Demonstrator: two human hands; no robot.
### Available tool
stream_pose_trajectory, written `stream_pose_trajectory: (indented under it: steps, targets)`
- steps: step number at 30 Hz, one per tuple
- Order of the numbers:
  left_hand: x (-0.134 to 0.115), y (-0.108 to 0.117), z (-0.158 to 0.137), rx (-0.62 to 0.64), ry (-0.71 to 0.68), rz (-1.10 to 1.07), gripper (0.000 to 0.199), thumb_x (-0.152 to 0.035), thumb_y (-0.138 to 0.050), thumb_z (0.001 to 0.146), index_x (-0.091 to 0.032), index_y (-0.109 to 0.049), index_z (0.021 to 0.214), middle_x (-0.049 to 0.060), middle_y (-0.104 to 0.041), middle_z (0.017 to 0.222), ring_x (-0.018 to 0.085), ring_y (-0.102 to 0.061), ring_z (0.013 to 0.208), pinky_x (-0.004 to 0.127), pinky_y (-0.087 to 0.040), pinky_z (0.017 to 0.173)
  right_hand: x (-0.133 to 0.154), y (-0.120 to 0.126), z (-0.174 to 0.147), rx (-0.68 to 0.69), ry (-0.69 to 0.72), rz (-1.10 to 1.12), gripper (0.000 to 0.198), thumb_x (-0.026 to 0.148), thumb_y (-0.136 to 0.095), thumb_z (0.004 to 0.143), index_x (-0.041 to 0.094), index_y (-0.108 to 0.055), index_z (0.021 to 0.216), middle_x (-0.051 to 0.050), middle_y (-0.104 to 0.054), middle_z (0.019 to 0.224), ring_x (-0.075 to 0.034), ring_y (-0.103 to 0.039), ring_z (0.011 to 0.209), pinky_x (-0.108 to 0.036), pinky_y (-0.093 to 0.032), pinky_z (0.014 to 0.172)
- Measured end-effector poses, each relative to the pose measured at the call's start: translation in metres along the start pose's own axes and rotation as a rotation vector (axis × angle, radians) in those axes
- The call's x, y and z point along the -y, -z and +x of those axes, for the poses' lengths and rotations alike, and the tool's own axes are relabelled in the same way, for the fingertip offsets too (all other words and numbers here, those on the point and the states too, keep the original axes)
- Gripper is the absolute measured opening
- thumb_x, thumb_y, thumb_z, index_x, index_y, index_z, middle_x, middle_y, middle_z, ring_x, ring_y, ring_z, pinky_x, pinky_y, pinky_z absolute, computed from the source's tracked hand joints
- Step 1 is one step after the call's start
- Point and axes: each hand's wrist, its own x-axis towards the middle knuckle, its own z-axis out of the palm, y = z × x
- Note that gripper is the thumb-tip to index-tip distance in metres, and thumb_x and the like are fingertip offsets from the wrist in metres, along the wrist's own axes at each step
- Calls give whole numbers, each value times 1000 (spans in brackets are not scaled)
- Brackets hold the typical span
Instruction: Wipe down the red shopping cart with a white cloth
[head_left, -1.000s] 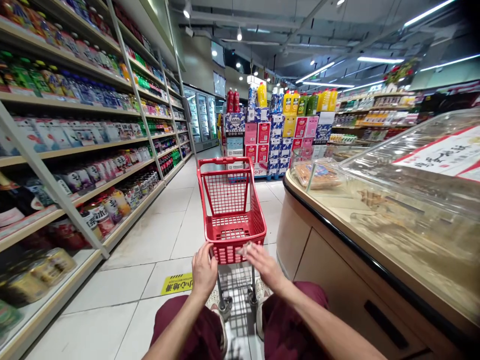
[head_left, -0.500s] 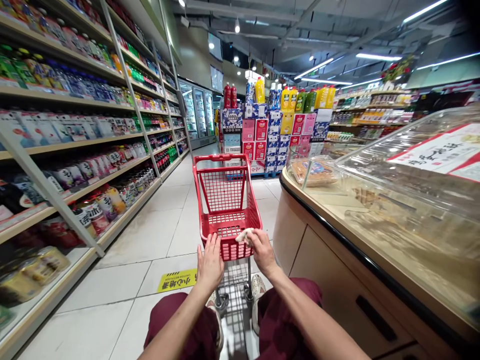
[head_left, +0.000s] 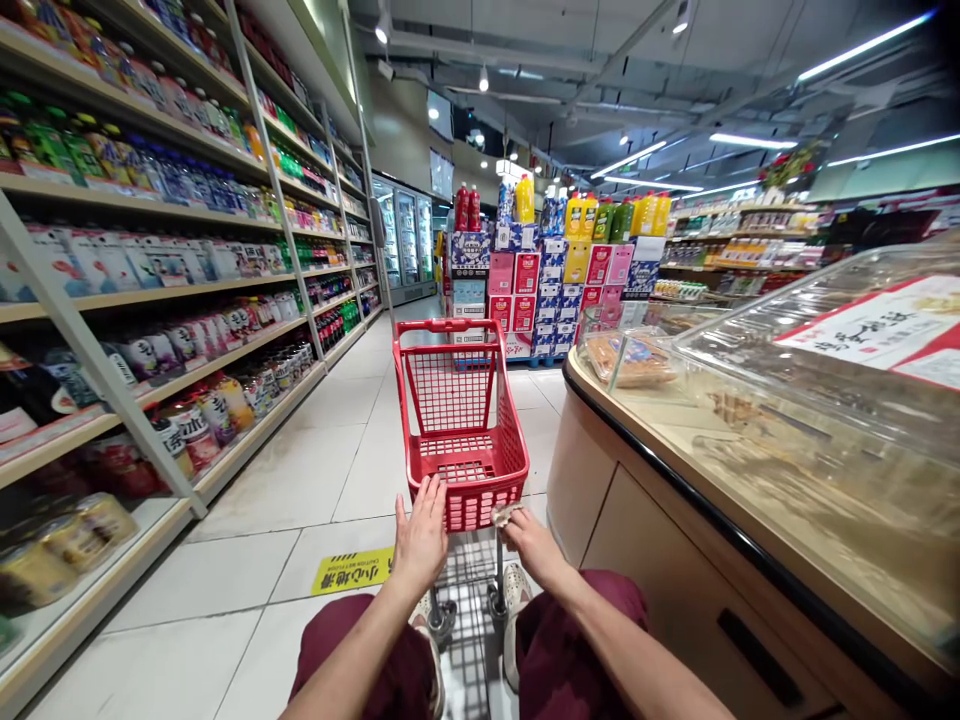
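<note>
A red plastic shopping cart (head_left: 459, 462) stands in front of me, its basket facing up with no goods visible inside. My left hand (head_left: 421, 535) lies flat with fingers extended against the near left corner of the basket. At the near right corner, my right hand (head_left: 531, 542) pinches a crumpled whitish cloth (head_left: 507, 515) close to the basket's lower edge. Part of the cloth is hidden by the fingers. Below the basket, the cart's legs and wheels stand between my two shoes.
Shelves of drinks (head_left: 187, 235) run along the left. A curved counter with clear covers (head_left: 600, 430) closes in on the right. Stacked drink cartons (head_left: 551, 290) stand ahead. A yellow wet-floor sticker (head_left: 352, 570) is on the tiled floor (head_left: 322, 435).
My right hand with the cloth has moved down from the basket's near rim to its lower right corner. My left hand stays against the basket. The view has tilted slightly up.
</note>
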Motion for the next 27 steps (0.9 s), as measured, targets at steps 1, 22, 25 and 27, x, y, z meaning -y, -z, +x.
stream_pose_trajectory:
  steps: [1,22,25,27]
  targets:
    - [0,-1,0,-3,-7,3,63,-5,-33,71,-16,-30,133,9,-28,141,22,-22,132,57,-13,106,0,1,1,-3,15,7,26,12,-41,86,21,-61,101,-7,-59,94,-17,-51,95,-29,-50,76]
    - [8,-9,-4,-100,65,-1,63,-4,-30,72,-14,-26,134,12,-28,141,22,-22,132,56,-12,106,-6,3,12,-48,-30,-80,22,13,-43,84,20,-64,80,-8,-59,91,-19,-49,91,-31,-48,73]
    - [11,-5,0,-66,65,4,60,-5,-29,74,-13,-29,133,12,-28,141,22,-24,131,57,-14,105,0,5,15,83,52,-62,21,14,-45,85,20,-63,75,-5,-58,81,-15,-50,76,-25,-45,64]
    - [12,-1,2,-60,104,2,58,-7,-28,75,-11,-29,133,13,-27,141,23,-24,131,57,-16,105,3,11,26,4,-3,-70,18,18,-46,86,20,-63,86,-5,-58,86,-15,-51,79,-26,-44,69]
